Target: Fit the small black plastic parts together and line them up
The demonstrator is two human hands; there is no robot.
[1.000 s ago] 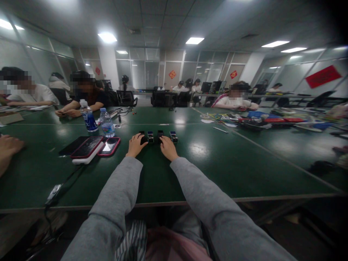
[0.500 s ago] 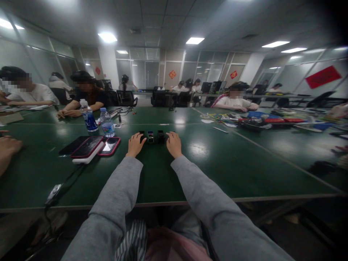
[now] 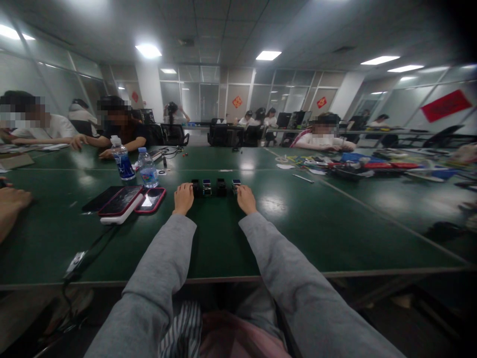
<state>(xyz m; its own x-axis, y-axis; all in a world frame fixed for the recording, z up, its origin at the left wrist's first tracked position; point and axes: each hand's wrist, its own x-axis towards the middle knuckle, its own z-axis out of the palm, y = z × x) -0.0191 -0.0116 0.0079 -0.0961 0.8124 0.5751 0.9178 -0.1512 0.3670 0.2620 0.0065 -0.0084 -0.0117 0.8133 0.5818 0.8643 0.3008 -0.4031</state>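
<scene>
Several small box-like items stand in a row on the green table (image 3: 219, 238). My left hand (image 3: 184, 199) is at the left end, its closed fingers against the left side of a small black box (image 3: 196, 187). Beside that box stands a small dark box with a bluish top (image 3: 206, 186), then another black box (image 3: 221, 186); neither hand touches these two. My right hand (image 3: 246, 199) is at the right end, fingers bent together on the near right edge of a small silver-and-blue box (image 3: 236, 184). Their exact kind is too small to tell.
Left of my hands lie a red-rimmed phone (image 3: 150, 200), a larger phone (image 3: 121, 201) on a white block and a cable (image 3: 76, 263). Two bottles, one blue-labelled (image 3: 124, 161) and one clear (image 3: 147, 171), stand behind. A pen (image 3: 303, 178) and a cable pile (image 3: 346, 166) lie right; people sit around.
My right hand has shifted right, uncovering the silver-and-blue box at the row's end. My left hand has drawn slightly left and its thumb has come in. Across the table, a person's hand has lifted.
</scene>
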